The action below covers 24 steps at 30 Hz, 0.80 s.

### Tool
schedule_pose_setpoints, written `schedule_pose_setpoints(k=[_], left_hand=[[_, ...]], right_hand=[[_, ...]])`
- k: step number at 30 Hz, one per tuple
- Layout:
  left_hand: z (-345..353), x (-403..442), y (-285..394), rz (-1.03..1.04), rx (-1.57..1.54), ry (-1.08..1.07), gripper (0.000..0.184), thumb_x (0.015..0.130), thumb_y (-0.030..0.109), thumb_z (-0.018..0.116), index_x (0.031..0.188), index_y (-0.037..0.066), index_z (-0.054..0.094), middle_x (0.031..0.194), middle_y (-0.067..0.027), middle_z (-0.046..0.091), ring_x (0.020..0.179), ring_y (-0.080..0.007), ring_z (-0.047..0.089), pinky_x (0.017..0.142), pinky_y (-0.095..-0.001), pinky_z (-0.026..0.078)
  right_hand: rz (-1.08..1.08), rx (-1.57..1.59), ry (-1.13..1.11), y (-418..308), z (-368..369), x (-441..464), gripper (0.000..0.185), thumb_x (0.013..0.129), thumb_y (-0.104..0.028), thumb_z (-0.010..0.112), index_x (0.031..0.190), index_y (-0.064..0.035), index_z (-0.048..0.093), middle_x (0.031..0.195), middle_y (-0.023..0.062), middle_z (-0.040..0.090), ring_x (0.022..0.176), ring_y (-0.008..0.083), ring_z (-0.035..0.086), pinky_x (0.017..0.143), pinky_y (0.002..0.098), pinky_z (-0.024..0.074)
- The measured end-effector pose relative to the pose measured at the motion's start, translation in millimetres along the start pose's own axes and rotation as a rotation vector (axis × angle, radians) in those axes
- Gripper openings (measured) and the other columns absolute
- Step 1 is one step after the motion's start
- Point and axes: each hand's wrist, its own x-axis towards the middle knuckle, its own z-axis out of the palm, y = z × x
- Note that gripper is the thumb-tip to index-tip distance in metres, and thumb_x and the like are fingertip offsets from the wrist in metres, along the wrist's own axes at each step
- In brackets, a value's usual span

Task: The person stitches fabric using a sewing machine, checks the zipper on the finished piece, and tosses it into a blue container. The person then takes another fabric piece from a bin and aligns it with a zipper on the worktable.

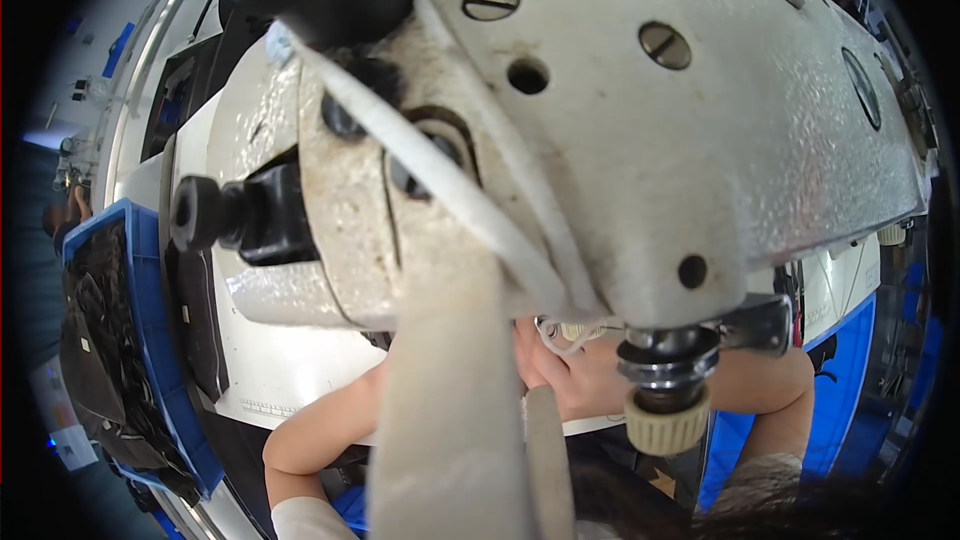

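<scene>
A large off-white sewing machine head (620, 140) fills the upper middle of the view, with a ribbed cream knob (667, 422) at its lower edge. A blurred pale strap (445, 410) hangs down in front. My left forearm (335, 420) reaches in from the lower left, and my left hand is mostly hidden behind the strap and machine. Beyond the strap, my right hand (580, 375) shows in part below the machine, close to a thin pale cord (568, 348). Its fingertips, and anything they hold, are hidden.
At the left stands a blue crate (150, 340) filled with dark pieces (100, 340). Beside it, dark material (200, 320) lies on the white work surface (285, 365). Another person's hand (80, 202) shows at the far left. Blue panels (845, 390) stand at the right.
</scene>
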Motion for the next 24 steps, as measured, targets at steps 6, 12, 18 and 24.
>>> schedule_pose_setpoints(k=[6, 12, 18, 24], left_hand=[[9, 24, -21, -0.184, -0.435, 0.151, 0.028, 0.075, 0.013, 0.064, 0.103, 0.005, 0.063, 0.072, -0.0101, 0.061, 0.061, -0.0254, 0.06, 0.051, -0.0355, 0.047], [0, 24, -24, -0.234, -0.338, -0.006, 0.027, 0.074, 0.013, 0.062, 0.099, 0.006, 0.061, 0.074, -0.008, 0.06, 0.06, -0.0261, 0.059, 0.053, -0.0377, 0.047], [-20, 2, -40, -0.101, -0.14, -0.043, 0.029, 0.072, 0.01, 0.061, 0.101, 0.006, 0.06, 0.095, -0.0085, 0.059, 0.077, -0.0242, 0.058, 0.059, -0.033, 0.049], [0, -5, -70, 0.052, -0.312, 0.193, 0.03, 0.073, 0.009, 0.061, 0.103, 0.005, 0.059, 0.094, -0.0118, 0.061, 0.074, -0.0287, 0.06, 0.06, -0.0389, 0.049]], right_hand=[[0.023, 0.05, -0.035, 14, 18, 0, 0.013, 0.054, -0.017, 0.06, 0.058, -0.0068, 0.053, 0.063, 0.0036, 0.053, 0.066, 0.0194, 0.053, 0.053, 0.0274, 0.0405], [-0.024, 0.033, -0.045, 16, 36, -5, 0.015, 0.052, -0.02, 0.06, 0.055, -0.0102, 0.048, 0.066, 0.0042, 0.056, 0.068, 0.0197, 0.053, 0.054, 0.0282, 0.0406], [0.004, 0.031, 0.02, 9, 34, -4, 0.015, 0.062, -0.017, 0.062, 0.059, -0.011, 0.048, 0.055, -0.0028, 0.045, 0.067, 0.0168, 0.05, 0.052, 0.0261, 0.0377], [-0.033, -0.045, -0.026, 16, 22, -4, 0.017, 0.064, -0.016, 0.062, 0.059, -0.0096, 0.047, 0.054, 0.0012, 0.048, 0.07, 0.0192, 0.05, 0.052, 0.0265, 0.038]])
